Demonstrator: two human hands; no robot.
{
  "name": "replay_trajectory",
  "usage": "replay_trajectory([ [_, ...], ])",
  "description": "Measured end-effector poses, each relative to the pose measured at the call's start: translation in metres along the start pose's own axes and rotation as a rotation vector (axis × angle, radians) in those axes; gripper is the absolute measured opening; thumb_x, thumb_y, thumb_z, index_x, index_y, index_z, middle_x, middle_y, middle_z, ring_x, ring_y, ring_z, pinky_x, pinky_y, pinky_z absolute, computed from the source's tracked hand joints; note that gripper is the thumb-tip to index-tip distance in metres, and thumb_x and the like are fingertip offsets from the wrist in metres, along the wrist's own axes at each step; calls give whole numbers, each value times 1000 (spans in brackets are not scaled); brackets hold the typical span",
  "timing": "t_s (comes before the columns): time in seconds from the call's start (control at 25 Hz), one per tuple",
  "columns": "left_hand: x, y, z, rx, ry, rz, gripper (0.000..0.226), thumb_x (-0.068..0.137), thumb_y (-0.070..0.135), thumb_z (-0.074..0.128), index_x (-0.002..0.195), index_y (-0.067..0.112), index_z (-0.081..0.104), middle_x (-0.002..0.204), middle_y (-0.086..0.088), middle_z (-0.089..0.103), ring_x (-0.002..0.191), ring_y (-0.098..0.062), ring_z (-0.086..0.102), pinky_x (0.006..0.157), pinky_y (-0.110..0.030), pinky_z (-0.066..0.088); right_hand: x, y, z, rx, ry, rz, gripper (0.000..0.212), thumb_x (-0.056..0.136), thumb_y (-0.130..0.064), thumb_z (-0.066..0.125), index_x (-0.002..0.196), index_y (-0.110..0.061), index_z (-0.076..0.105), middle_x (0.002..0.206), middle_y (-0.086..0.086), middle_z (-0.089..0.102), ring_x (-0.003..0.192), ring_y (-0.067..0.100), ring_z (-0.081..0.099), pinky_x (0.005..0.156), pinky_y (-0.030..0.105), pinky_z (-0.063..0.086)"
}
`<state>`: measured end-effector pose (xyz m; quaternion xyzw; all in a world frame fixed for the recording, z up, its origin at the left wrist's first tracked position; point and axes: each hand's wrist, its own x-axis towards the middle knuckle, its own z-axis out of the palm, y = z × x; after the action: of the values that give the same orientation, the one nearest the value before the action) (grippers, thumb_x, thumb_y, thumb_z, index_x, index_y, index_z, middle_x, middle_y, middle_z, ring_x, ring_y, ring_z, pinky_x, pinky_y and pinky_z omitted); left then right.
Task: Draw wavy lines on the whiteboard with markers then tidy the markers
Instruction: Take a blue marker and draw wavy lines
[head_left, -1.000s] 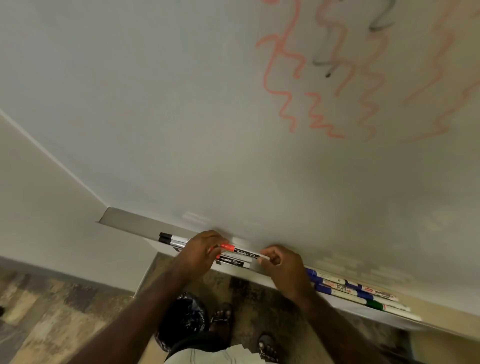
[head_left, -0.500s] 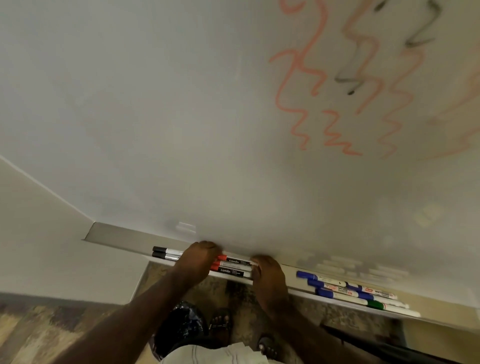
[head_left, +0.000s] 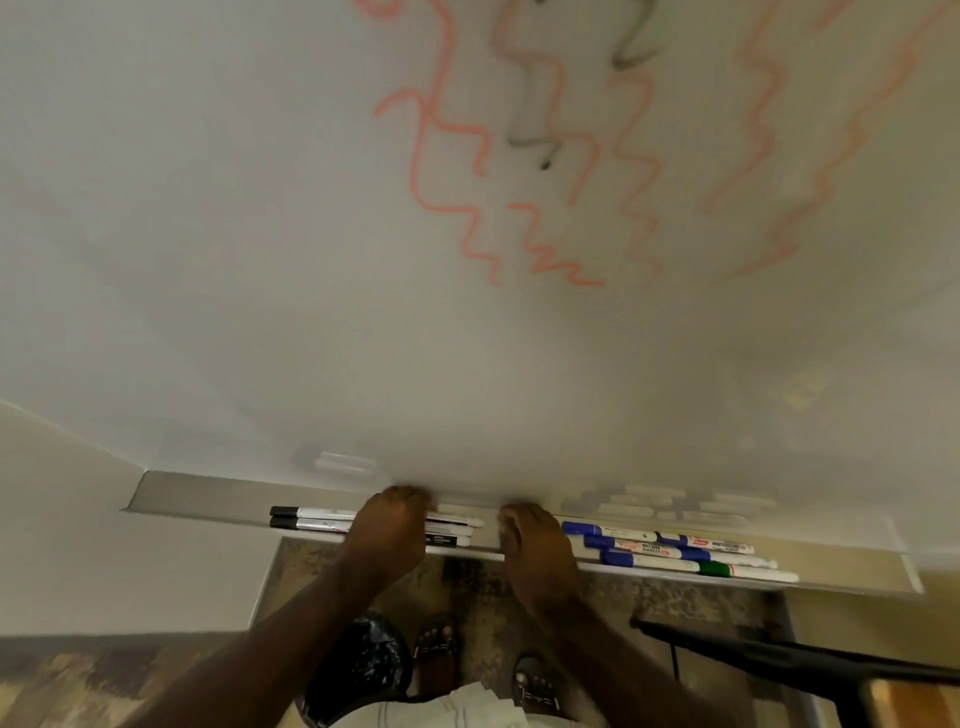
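Markers lie in two groups on the whiteboard's ledge (head_left: 208, 499), the metal tray that runs along the lower edge of the whiteboard (head_left: 260, 260). The left group (head_left: 311, 519) is a small stack of black-capped markers lying lengthwise near the ledge's left end; their caps stick out to the left of the left hand (head_left: 389, 535) and their white and black barrels come out again on its right side. That hand lies over the middle of the stack with its fingers curled down on the markers, the fingertips toward the board; whether they grip the barrels or only press on them cannot be told.

The right hand (head_left: 535, 545) rests on the ledge just to the right of the stack's free ends, apart from them by a small gap of bare tray. Its fingers are bent and close together, tips at the back of the ledge by the board, and nothing shows between them. Just beside this hand, toward the ledge's right end, lies the second group (head_left: 675, 551): blue-capped markers and one green-capped marker (head_left: 737, 570), side by side and staggered, the green one nearest the front edge.

Above, the board carries orange-red wavy lines (head_left: 467, 208) and a shorter grey-black squiggle (head_left: 535, 130). Below the ledge the person's sandalled feet (head_left: 439, 644) stand on a patterned floor.
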<state>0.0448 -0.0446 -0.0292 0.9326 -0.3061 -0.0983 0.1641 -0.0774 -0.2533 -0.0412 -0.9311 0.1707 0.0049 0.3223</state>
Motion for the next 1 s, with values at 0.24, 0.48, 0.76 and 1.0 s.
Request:
replay_trajectory([
  [0.24, 20, 87, 28, -50, 50, 257, 16, 79, 8, 82, 94, 14, 79, 92, -4, 77, 81, -24, 75, 70, -30, 61, -26, 58, -53, 6, 189, 157, 21, 100, -15, 65, 120, -16, 72, 121, 5, 72, 113, 25, 64, 101, 34, 47],
  [0.48, 40, 145, 68, -8, -164, 268, 30, 102, 34, 55, 126, 17, 65, 124, -4, 67, 111, -23, 64, 99, -40, 56, -51, 104, -88, -56, 198, 263, 28, 106, -25, 57, 131, -19, 68, 135, 2, 68, 129, 22, 57, 112, 33, 40],
  [0.76, 47, 186, 91, 129, -228, 275, 47, 97, 39, 66, 138, 20, 55, 139, -3, 59, 125, -23, 56, 109, -36, 45, -66, 129, -110, -9, 221, 292, 30, 104, -26, 61, 132, -20, 69, 137, 2, 68, 132, 23, 57, 112, 34, 41],
  [1.0, 46, 194, 85, 144, -236, 261, 40, 102, 29, 61, 139, 17, 54, 142, -4, 53, 126, -20, 53, 107, -30, 47, -75, 130, -126, 109, 241, 360, 34, 100, -33, 67, 134, -29, 67, 130, -9, 68, 119, 10, 61, 100, 22, 44],
])
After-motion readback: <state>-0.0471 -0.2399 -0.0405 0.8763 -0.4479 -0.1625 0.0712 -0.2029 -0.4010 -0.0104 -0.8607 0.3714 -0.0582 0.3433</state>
